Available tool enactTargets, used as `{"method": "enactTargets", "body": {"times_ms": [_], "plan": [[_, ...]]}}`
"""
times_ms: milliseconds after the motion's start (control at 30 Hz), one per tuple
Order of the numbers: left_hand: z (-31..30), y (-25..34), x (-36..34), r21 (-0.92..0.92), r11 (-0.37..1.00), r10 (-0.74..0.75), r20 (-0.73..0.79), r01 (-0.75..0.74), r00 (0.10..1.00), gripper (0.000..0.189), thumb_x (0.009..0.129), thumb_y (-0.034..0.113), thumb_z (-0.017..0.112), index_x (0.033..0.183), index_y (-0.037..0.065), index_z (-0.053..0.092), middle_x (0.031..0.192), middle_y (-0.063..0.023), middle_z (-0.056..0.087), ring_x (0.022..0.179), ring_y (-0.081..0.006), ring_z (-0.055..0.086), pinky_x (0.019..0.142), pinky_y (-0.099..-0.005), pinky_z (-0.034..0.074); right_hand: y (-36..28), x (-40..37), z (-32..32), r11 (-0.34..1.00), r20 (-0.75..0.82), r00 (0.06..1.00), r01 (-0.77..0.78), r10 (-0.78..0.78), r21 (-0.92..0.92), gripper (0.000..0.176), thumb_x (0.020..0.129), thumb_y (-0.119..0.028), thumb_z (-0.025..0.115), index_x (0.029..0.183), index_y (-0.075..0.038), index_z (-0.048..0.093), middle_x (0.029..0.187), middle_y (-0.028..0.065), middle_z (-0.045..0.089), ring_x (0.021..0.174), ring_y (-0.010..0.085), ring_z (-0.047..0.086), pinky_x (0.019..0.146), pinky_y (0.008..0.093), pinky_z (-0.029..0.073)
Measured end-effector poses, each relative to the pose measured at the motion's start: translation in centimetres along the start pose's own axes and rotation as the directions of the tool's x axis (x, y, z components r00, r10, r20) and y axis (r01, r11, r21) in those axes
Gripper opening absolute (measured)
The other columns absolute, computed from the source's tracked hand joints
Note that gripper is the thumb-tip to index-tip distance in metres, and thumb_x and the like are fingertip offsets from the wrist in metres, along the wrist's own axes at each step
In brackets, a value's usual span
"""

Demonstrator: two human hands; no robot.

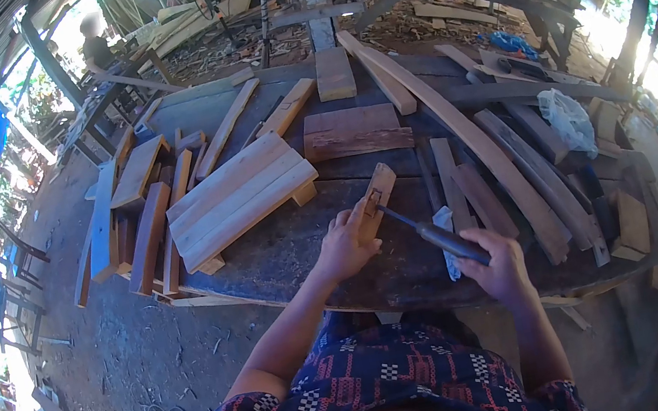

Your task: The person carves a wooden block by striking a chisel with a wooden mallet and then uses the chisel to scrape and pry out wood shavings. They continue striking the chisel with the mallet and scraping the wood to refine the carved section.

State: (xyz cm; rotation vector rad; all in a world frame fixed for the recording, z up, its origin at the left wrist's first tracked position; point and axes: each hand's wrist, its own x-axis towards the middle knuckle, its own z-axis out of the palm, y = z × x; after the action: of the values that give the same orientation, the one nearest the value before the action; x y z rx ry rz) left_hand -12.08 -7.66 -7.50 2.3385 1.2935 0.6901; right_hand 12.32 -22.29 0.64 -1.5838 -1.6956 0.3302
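Observation:
My left hand (344,245) is closed around a small wooden block (382,183), held tilted above the dark tabletop. A notch or slot shows near the block's upper end. In my right hand (497,264) is a tool (450,240) with a thick dark handle and a thin metal shaft, like a chisel or screwdriver. Its tip meets the block at the slot; how deep it reaches cannot be seen. To the left of the block stands a low piece of joined boards (245,198) on short feet. A crumpled whitish wrapper or cloth (448,248) lies beneath the tool.
Wooden pieces surround the work on the table (269,263): a rough brown board (356,131) behind, a long curved plank (464,130) and dark strips (527,164) right, stacked offcuts (149,235) left. A plastic bag (567,120) lies at right. Another person (96,48) is far left.

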Motion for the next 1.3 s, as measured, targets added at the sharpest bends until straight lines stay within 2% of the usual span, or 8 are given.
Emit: {"method": "enactTargets", "body": {"times_ms": [200,367,500,800,833,900,1133,1300], "plan": [[-7.7,4.9,-0.9,-0.218,0.947,0.169,-0.282,-0.234,0.944,0.038,0.079,0.017,0.068,0.113,0.003,0.058,0.11,-0.0177,0.056,0.101,-0.0311,0.056,0.089,-0.0398,0.045,2.7,-4.3,3.6,0.989,-0.01,0.989,-0.147,0.148,0.024,0.044,0.075,-0.022,0.073,0.111,0.0,0.06,0.097,0.0191,0.065,0.086,0.0333,0.065,0.077,0.0372,0.05],[-17.9,14.0,-3.6,-0.485,0.49,0.519,-0.506,-0.724,0.689,0.017,0.087,0.014,0.059,0.077,0.001,0.06,0.077,-0.012,0.059,0.077,-0.0219,0.061,0.064,-0.0299,0.051,3.8,-5.7,6.2,0.982,0.044,0.982,-0.184,0.183,0.041,0.047,0.078,-0.024,0.07,0.115,0.003,0.057,0.104,0.0221,0.064,0.095,0.0356,0.064,0.082,0.0381,0.05],[-18.4,18.2,-4.5,-0.7,0.14,0.549,-0.533,-0.7,0.643,0.034,0.09,0.034,0.058,0.087,0.0,0.056,0.089,-0.0131,0.052,0.091,-0.0293,0.057,0.073,-0.0425,0.051,5.5,-6.7,7.6,0.957,-0.03,0.97,-0.231,0.239,0.175,0.05,0.078,-0.024,0.07,0.118,0.002,0.056,0.105,0.0234,0.064,0.096,0.0364,0.064,0.081,0.0392,0.05],[-13.2,20.8,1.4,-0.738,-0.564,0.775,-0.628,-0.371,0.071,0.099,0.075,0.045,0.074,0.14,-0.009,0.022,0.139,-0.0266,0.029,0.133,-0.034,0.035,0.099,-0.049,0.043,4.7,-6.1,7.0,0.981,-0.005,0.981,-0.193,0.193,0.011,0.053,0.076,-0.03,0.071,0.118,-0.001,0.057,0.094,0.0216,0.066,0.085,0.0357,0.066,0.074,0.0401,0.051],[-14.3,22.0,-0.6,-0.734,-0.568,0.774,-0.63,-0.373,0.062,0.099,0.075,0.045,0.074,0.14,-0.009,0.022,0.139,-0.0266,0.029,0.133,-0.034,0.035,0.099,-0.049,0.043,5.1,-6.1,7.3,0.981,-0.021,0.981,-0.193,0.193,-0.004,0.053,0.076,-0.031,0.071,0.118,-0.001,0.057,0.093,0.0212,0.067,0.083,0.0353,0.067,0.073,0.0404,0.051],[-17.4,24.5,-6.7,-0.89,-0.116,0.393,-0.45,-0.442,0.802,0.057,0.092,0.042,0.055,0.106,-0.013,0.05,0.112,-0.0318,0.052,0.107,-0.0413,0.054,0.094,-0.0545,0.042,4.8,-5.6,6.4,0.974,0.06,0.972,-0.226,0.227,-0.013,0.054,0.075,-0.032,0.071,0.117,-0.003,0.057,0.092,0.021,0.067,0.083,0.035,0.067,0.073,0.0405,0.051],[-19.4,22.7,-5.4,-0.959,-0.104,0.529,-0.277,-0.262,0.802,0.051,0.09,0.034,0.059,0.112,-0.011,0.046,0.108,-0.0347,0.055,0.106,-0.0444,0.055,0.093,-0.057,0.042,4.3,-5.9,6.1,0.974,0.047,0.975,-0.219,0.217,0.057,0.053,0.076,-0.031,0.071,0.117,-0.002,0.058,0.095,0.0213,0.066,0.087,0.0339,0.066,0.075,0.0389,0.051],[-19.8,19.2,-9.5,-0.836,0.044,0.645,-0.394,-0.546,0.655,0.044,0.085,0.029,0.064,0.105,-0.007,0.05,0.097,-0.0278,0.06,0.098,-0.0389,0.061,0.084,-0.0485,0.05,4.6,-5.8,6.4,0.979,0.041,0.98,-0.196,0.194,0.053,0.05,0.077,-0.029,0.071,0.117,-0.002,0.058,0.096,0.0214,0.066,0.089,0.0346,0.066,0.076,0.0387,0.05]]}}
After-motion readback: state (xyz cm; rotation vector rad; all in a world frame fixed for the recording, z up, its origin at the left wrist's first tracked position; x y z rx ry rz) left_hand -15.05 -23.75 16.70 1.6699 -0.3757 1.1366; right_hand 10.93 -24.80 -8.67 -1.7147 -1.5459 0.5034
